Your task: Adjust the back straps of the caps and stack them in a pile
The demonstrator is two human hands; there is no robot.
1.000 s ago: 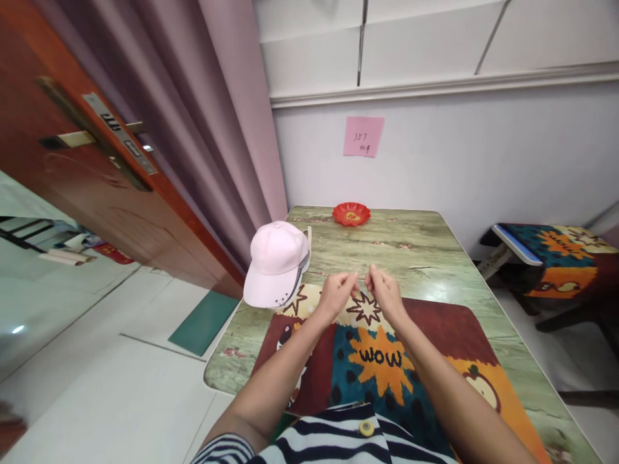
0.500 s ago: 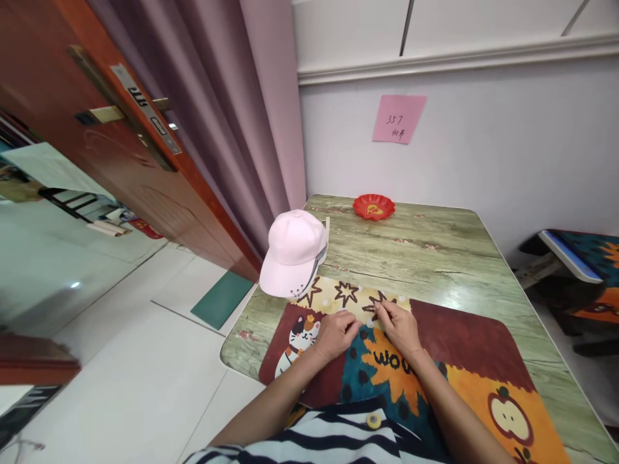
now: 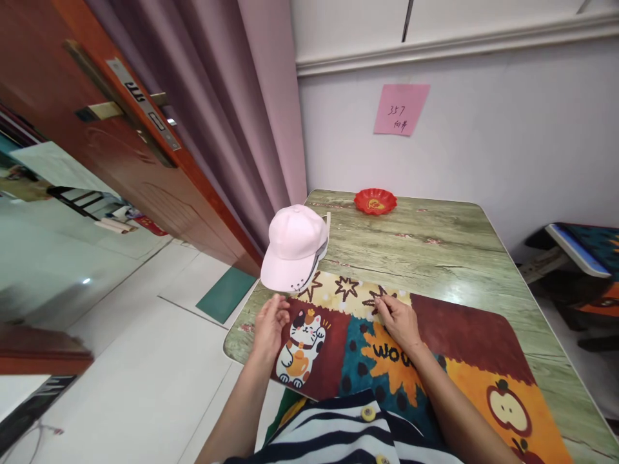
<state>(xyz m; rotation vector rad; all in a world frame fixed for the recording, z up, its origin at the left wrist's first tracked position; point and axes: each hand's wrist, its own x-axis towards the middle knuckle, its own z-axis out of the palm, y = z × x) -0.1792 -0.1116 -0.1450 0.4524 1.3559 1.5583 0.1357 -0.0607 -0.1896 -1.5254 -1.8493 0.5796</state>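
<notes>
Head view, cap: on table, left side, ungripped; handling looks unstarted, all of it seemingly left.
Left hand: empty, half-curled, near brim.
Right hand: narrow, fingers curled in over mat, nothing visible inside.
Count: 1 cap, 1 dish, 1 note, 2 hands.

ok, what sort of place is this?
An indoor room, perhaps a workroom or classroom; can't tell which. Signs: a table with a printed mat, a second, similarly coloured mat at far right, and a pink note marked 357 on the wall.
</notes>
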